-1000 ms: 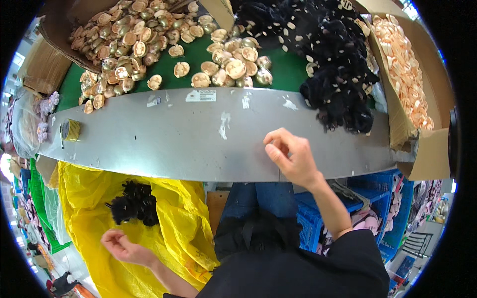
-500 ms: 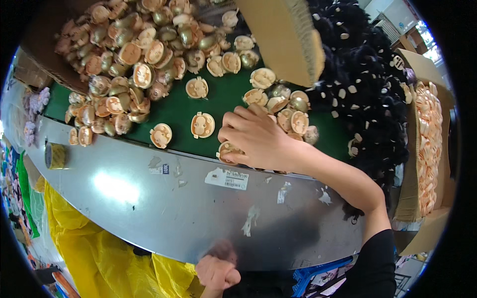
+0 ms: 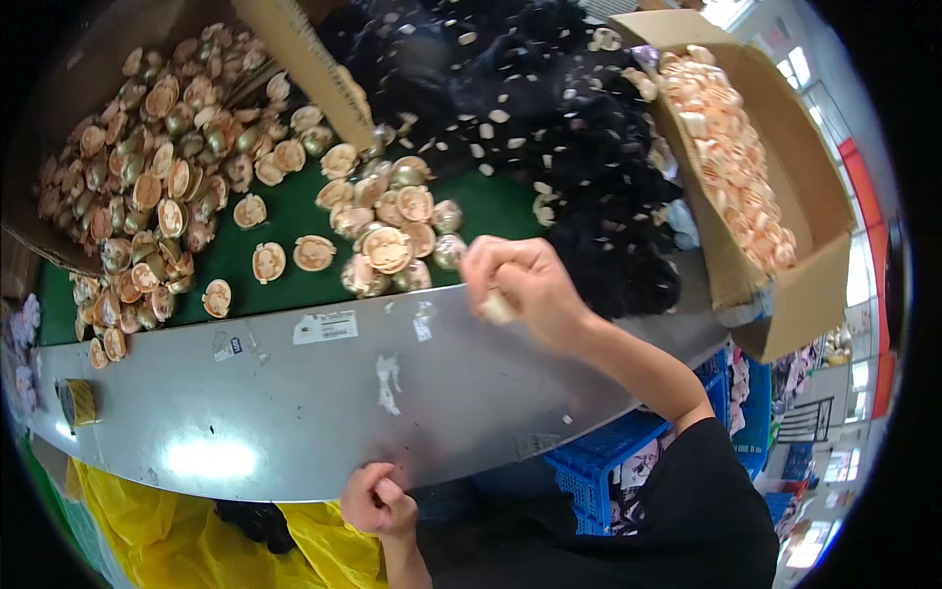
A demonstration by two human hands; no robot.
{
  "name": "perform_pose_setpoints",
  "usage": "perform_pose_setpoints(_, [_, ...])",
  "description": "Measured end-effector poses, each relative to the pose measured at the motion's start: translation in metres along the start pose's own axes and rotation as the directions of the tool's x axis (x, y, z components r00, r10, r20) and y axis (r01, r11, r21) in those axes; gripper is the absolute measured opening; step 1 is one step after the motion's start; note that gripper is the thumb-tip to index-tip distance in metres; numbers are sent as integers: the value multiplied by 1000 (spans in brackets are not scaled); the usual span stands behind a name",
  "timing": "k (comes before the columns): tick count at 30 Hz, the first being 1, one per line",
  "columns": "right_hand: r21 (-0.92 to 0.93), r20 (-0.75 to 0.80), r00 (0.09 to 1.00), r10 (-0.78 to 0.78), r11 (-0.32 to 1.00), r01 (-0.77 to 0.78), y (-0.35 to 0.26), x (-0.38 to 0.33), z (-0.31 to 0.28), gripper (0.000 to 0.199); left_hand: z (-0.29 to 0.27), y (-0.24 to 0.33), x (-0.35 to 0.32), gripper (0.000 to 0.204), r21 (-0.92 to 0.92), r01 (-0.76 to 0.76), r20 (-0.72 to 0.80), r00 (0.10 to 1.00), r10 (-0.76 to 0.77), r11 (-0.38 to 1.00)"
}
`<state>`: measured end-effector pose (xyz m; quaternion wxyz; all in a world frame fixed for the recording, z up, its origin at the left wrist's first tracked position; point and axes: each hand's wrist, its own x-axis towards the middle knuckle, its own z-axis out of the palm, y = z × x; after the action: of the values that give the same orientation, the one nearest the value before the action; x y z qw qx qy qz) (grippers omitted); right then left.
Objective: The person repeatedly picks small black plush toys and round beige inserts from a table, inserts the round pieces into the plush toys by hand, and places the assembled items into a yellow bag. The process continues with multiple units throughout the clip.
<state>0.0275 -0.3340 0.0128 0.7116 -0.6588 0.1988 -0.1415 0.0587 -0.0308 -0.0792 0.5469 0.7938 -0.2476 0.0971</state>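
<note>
**Right hand lifts a pale piece back from the shell pile**

Pulled back from the heap it was reaching into half a second ago, the right hand (image 3: 525, 287) now hovers over the far edge of the grey metal counter (image 3: 324, 393), fingers curled around a small pale piece (image 3: 498, 309) that pokes out beneath the palm. What kind of piece it is cannot be told; only its light end shows. It sits at the line where the grey metal meets the green surface (image 3: 294, 290), just right of a small cluster of tan, round shell-like halves (image 3: 388, 245).

The left hand (image 3: 378, 501) has come up to the near edge of the counter, closed into a loose fist; whether it holds anything cannot be told.

Beyond the cluster, loose tan halves lie scattered across the green surface, thickening to the left into a large heap (image 3: 157, 187) that spills from an open cardboard box (image 3: 304, 69). Right of the held piece, a mound of black fluffy material (image 3: 569, 147) flecked with pale bits covers the far side. Further right stands a second cardboard box (image 3: 785, 236) filled with pale orange pieces (image 3: 731, 157).

On the counter lie white stickers (image 3: 324, 326) and, at the far left, a yellow tape roll (image 3: 78, 401). Below the near edge hangs a yellow plastic bag (image 3: 177, 540) with a dark clump in it, and a blue crate (image 3: 599, 471) sits beside the person's black sleeve (image 3: 706, 510).
</note>
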Motion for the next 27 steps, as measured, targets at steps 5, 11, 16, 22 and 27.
perform_pose_setpoints(5, [-759, -410, 852, -327, 640, -120, -10, -42, -131, 25, -17, 7, -10, 20, -258, 200, 39, 980, -196, 945])
perform_pose_setpoints(11, [-921, -367, 876, -313, 258, -294, 39, -71, -154, 45, -27, 27, -19, 14, -378, 231, 109, 973, -204, 897])
perform_pose_setpoints(16, [-934, -69, 969, -239, 356, 21, 45, -76, -107, 23, -29, 50, -21, 17, -418, 240, 244, 959, -147, 876])
perform_pose_setpoints(22, [-933, -211, 777, -593, 360, 21, 30, -61, -79, 24, -40, 67, -25, 17, -363, 199, 259, 960, -107, 910])
perform_pose_setpoints(27, [-696, -424, 861, -281, 709, -112, 49, -6, -151, 54, -21, 81, -34, 20, -419, 264, 258, 952, -165, 869])
